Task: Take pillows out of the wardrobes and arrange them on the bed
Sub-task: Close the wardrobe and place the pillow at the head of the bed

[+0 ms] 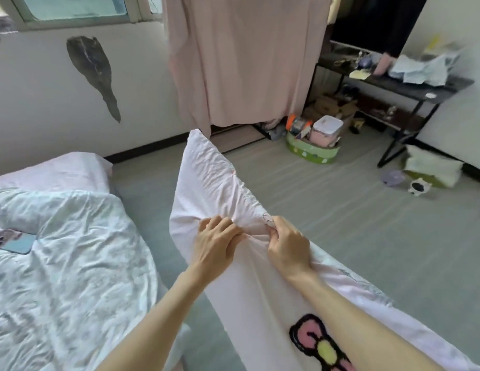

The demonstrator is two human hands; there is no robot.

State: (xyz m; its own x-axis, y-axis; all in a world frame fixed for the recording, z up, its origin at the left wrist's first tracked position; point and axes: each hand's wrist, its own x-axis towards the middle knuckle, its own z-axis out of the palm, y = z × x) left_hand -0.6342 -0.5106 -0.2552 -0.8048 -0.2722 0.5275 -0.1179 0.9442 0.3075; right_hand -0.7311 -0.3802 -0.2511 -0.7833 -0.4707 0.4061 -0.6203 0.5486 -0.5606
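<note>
A pale pink pillow (206, 183) hangs in the air in front of me, above the floor beside the bed. My left hand (216, 243) and my right hand (287, 246) both grip its bunched fabric near the middle, close together. The pillow's far corner points up toward the pink-curtained wardrobe (244, 60). The bed (67, 250) lies at the left under a crumpled white quilt, and a pink pillow or sheet end (59, 167) shows at its far end.
A phone (14, 241) lies on the quilt at the left. A green box with containers (312, 145) sits on the floor by the wardrobe. A dark table (394, 81) with clutter stands at the right, with bags (431, 167) on the floor beneath.
</note>
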